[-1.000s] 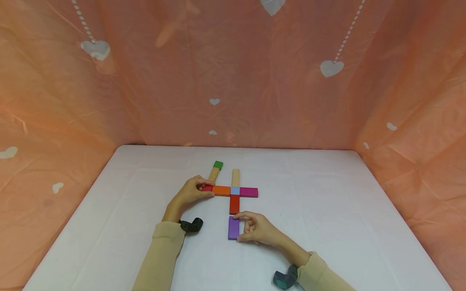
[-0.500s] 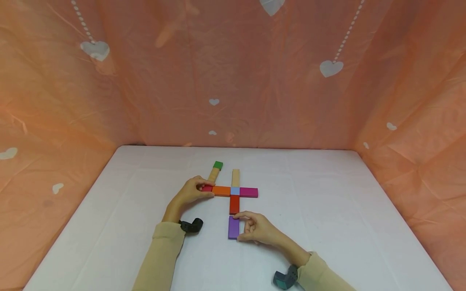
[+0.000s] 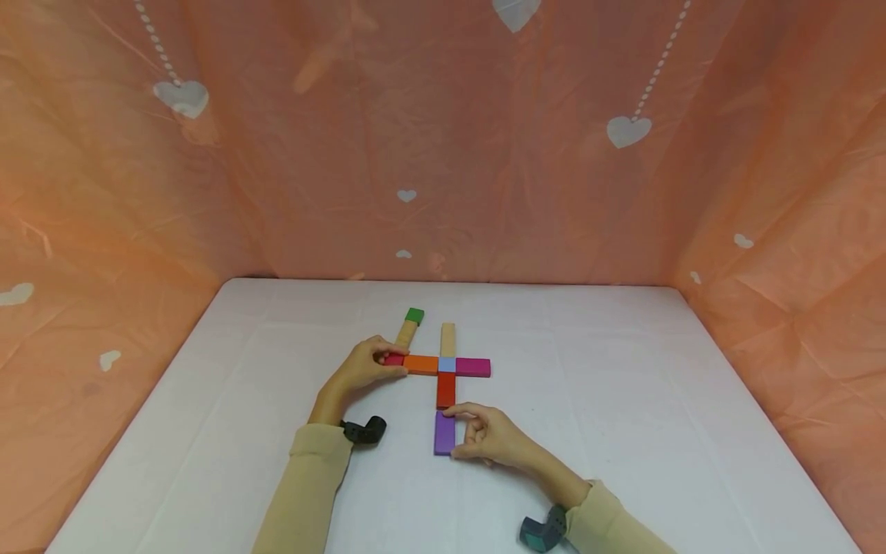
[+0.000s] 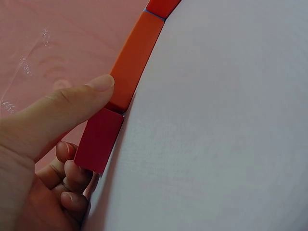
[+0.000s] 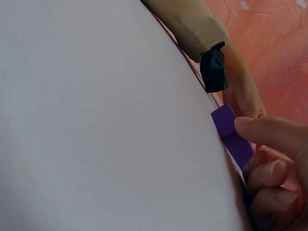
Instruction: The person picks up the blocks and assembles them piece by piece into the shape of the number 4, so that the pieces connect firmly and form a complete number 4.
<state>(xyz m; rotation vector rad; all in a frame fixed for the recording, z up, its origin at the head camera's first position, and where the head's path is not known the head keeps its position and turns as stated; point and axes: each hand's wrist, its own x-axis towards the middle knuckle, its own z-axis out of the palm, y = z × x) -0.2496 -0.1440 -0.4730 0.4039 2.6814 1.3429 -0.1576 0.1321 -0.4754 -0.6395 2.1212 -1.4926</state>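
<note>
In the head view, colored blocks lie in a cross on the table. My left hand (image 3: 365, 362) pinches the left end of the orange block (image 3: 422, 365) between thumb and index finger, beside a crimson block (image 4: 100, 139). My right hand (image 3: 494, 437) holds the purple block (image 3: 444, 433) lengthwise, index finger at its far end and thumb at its near end. Directly beyond it, in line, lies the red block (image 3: 446, 391). A light blue block (image 3: 447, 365) forms the cross's center, with a magenta block (image 3: 474, 368) to its right.
A plain wood block (image 3: 448, 338) extends from the center toward the back. Another wood piece (image 3: 406, 333) slants up behind the left hand, with a green block (image 3: 414, 316) at its far end. White cloth covers the table (image 3: 588, 415); an orange curtain (image 3: 484, 154) stands behind.
The purple block has slid slightly away from me, narrowing the gap to the red block. Both hands keep nearly the same place, and the left still grips the orange block.
</note>
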